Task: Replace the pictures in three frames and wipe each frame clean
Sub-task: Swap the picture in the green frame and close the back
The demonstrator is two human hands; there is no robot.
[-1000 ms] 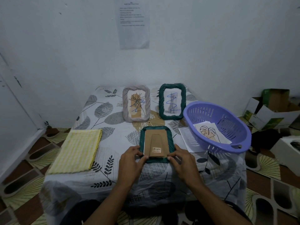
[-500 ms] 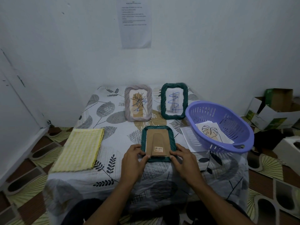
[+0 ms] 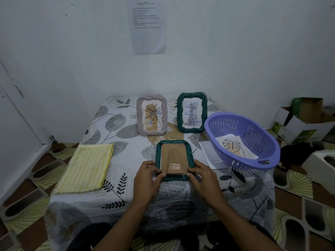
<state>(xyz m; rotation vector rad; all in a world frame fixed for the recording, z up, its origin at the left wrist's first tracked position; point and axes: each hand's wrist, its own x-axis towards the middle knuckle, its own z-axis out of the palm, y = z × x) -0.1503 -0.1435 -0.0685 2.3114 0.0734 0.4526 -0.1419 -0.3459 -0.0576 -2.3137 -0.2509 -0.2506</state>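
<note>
A green rope-edged frame [image 3: 173, 144] lies face down on the table, its brown cardboard back [image 3: 173, 156] showing. My left hand [image 3: 147, 180] grips its near left corner, thumb on the cardboard. My right hand [image 3: 202, 178] grips the near right corner the same way. A grey frame [image 3: 152, 115] and a second green frame [image 3: 192, 112] stand upright at the back, each holding a picture with blue scribbles. A purple basket [image 3: 243, 140] at the right holds loose pictures, a leaf drawing [image 3: 233, 146] on top. A folded yellow cloth [image 3: 87, 167] lies at the left.
The table has a leaf-patterned cover [image 3: 123, 127] and stands against a white wall with a printed sheet [image 3: 148, 24]. A white paper [image 3: 208, 153] lies under the basket. Cardboard boxes [image 3: 304, 120] sit on the patterned floor at the right.
Both hands stay at the face-down frame's near corners, with the thumbs shifting slightly on the cardboard back. The head camera has moved a little.
</note>
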